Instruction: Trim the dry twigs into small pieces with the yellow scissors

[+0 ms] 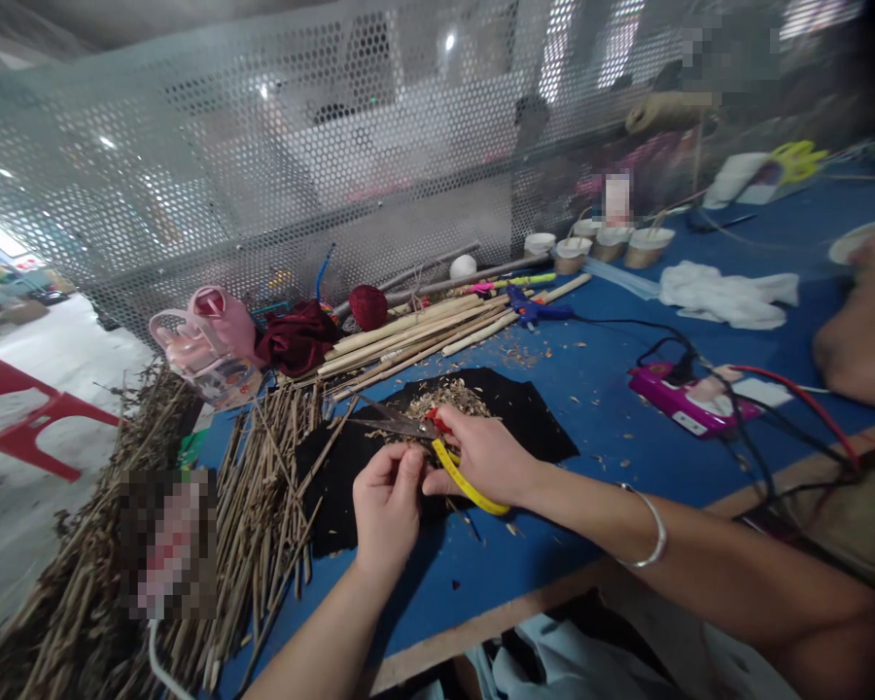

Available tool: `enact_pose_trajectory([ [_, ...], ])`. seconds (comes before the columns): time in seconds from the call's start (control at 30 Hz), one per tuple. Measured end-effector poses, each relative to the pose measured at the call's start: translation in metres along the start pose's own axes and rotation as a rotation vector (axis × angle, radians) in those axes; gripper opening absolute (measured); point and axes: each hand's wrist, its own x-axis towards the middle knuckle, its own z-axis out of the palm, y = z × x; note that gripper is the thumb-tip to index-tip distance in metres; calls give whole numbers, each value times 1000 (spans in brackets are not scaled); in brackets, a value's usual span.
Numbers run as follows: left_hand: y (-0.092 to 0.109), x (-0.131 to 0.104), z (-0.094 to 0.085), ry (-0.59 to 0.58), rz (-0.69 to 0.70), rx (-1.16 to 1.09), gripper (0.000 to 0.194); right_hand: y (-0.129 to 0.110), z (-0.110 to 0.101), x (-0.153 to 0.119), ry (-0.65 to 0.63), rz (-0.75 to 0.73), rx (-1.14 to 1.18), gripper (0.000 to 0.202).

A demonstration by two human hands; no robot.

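Note:
My right hand (485,455) grips the yellow-and-red handles of a pair of scissors (406,424), whose blades are parted and point left. Close beside it, my left hand (390,501) has thumb and fingers pressed together; what they pinch is too small to make out. Both hands are over a black cloth (546,418) that carries a heap of short plant cuttings (467,394). Long dry stalks (252,506) lie in a pile to the left, some reaching onto the cloth.
Behind lie pale sticks (408,331), dark red yarn (368,307) and a blue glue gun (536,308). A purple power strip (689,401) with cables, white gloves (729,295) and small pots (609,243) are at right. Another person's arm (864,331) rests at the right edge.

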Motion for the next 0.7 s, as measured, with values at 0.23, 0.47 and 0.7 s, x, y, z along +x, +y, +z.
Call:
enact_pose_trajectory([
  [0.23, 1, 0, 0, 21, 13, -16, 23, -1, 1, 2, 57, -91, -38, 56],
  [0.47, 3, 1, 1, 38, -6, -14, 24, 2, 2, 2, 53, -138, -28, 53],
  [0.7, 4, 1, 1, -7, -19, -25, 24, -1, 0, 0, 29, -111, 9, 52],
])
